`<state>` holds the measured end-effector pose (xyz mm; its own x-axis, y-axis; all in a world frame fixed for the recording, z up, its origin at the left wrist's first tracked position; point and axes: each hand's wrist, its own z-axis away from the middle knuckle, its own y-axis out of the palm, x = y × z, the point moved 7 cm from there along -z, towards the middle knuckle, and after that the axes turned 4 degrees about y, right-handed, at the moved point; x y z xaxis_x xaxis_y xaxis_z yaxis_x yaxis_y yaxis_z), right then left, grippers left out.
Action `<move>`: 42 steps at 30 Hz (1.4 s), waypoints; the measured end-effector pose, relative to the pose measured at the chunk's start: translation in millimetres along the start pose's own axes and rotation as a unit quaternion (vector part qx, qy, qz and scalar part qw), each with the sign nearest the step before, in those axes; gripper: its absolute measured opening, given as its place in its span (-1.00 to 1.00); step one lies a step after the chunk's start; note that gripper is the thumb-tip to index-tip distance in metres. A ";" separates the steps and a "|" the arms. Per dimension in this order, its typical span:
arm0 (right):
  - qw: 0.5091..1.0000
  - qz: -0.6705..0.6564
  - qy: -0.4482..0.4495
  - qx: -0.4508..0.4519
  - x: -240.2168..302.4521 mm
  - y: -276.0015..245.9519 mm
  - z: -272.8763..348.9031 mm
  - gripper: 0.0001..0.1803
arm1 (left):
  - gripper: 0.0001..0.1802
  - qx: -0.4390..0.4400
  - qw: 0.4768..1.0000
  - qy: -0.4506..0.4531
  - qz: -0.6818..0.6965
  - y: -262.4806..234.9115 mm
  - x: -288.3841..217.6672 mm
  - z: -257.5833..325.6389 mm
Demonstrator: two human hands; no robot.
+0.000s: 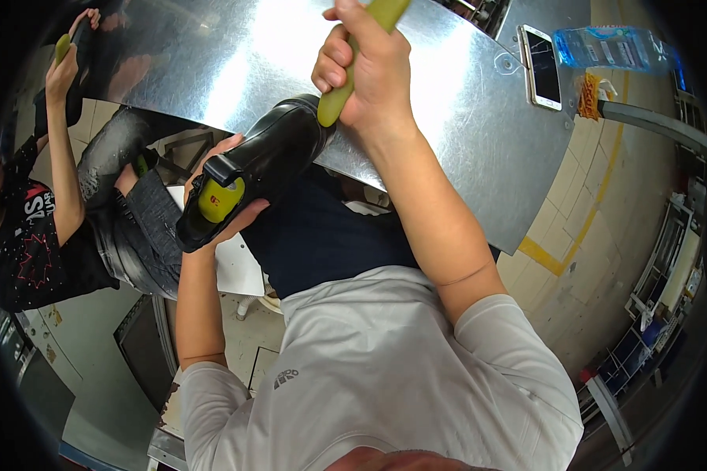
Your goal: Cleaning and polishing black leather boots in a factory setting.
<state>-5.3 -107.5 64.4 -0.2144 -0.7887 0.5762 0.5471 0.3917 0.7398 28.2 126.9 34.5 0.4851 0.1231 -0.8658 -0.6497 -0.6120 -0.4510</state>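
My left hand (232,224) grips a black shoe (279,141) around its heel end, thumb on the near side and fingers on the far side. A yellow-green insole (218,202) with a small red mark shows inside the opening. The toe points up and to the right, over the table's near edge. In my right hand (369,67), fingers wrap round a long yellow-green strip (339,100) with a rounded lower end. That end overlaps the shoe's toe in view; whether it touches cannot be told. The strip's upper end runs out of the picture.
A metal table (463,149) spans the front. On its right lie a white phone (542,67) and a clear blue plastic bottle (613,49). At far left, a co-worker's hand (59,74) holds another yellow-green piece. A metal bar (656,124) stands beyond the right edge.
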 end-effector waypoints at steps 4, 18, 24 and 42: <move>0.986 0.159 0.038 0.041 -2.5 24.4 -7.2 -0.73 | -0.22 0.049 0.994 -0.010 -0.092 -0.2 -4.2 -4.0; 0.976 -0.039 -0.116 0.182 -6.4 9.5 -47.3 -0.67 | -0.72 -0.187 0.979 -0.074 -0.013 37.7 -72.2 -42.1; 0.960 -0.139 -0.066 0.232 -12.2 8.1 -63.0 -0.60 | -0.77 -0.202 0.974 -0.094 0.034 46.4 -77.9 -51.9; 0.956 -0.074 -0.041 0.280 20.5 -30.6 -56.3 -0.66 | -0.29 -0.253 0.949 -0.023 0.188 89.9 -67.8 -93.7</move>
<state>19.0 -162.3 33.9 -0.3308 -0.8245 0.4591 -0.0092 0.4893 0.8720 -8.2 -9.6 72.9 0.2413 -0.1522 -0.9584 -0.4021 -0.9145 0.0440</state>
